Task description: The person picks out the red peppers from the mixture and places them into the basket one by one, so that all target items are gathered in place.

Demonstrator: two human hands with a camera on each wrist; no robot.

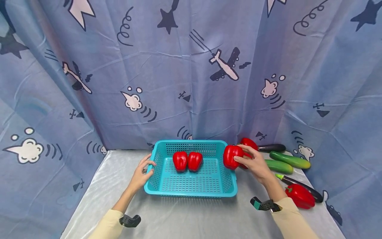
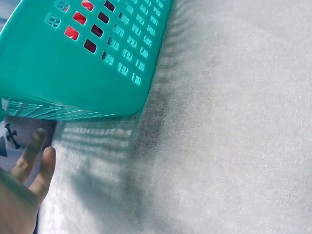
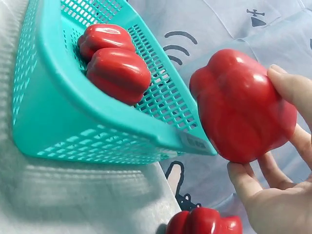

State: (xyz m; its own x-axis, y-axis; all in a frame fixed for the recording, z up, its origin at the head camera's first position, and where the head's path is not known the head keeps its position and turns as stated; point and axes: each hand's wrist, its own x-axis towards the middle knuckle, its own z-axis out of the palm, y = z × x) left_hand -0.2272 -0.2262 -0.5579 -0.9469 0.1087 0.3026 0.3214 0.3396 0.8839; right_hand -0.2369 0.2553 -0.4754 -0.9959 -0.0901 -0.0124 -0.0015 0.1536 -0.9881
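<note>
A red bell pepper [image 1: 232, 157] is held in the fingers of my right hand [image 1: 253, 163], raised at the right rim of the turquoise basket [image 1: 191, 194]. In the right wrist view, thumb and fingers grip this pepper [image 3: 241, 107] from its sides, above the table. Two more red bell peppers, one on the left [image 1: 180, 161] and one on the right [image 1: 195, 161], lie side by side inside the basket. My left hand [image 1: 141, 174] is at the basket's left rim, its fingers spread and loosely extended. Whether they touch the rim, I cannot tell.
Right of the basket lie another red pepper [image 1: 249, 143], a dark eggplant [image 1: 272, 148], green cucumbers [image 1: 290, 160], a slim eggplant [image 1: 307, 189] and a red pepper [image 1: 299, 196] near the right forearm. A patterned blue curtain [image 1: 191, 83] hangs behind the pale tabletop [image 1: 191, 219].
</note>
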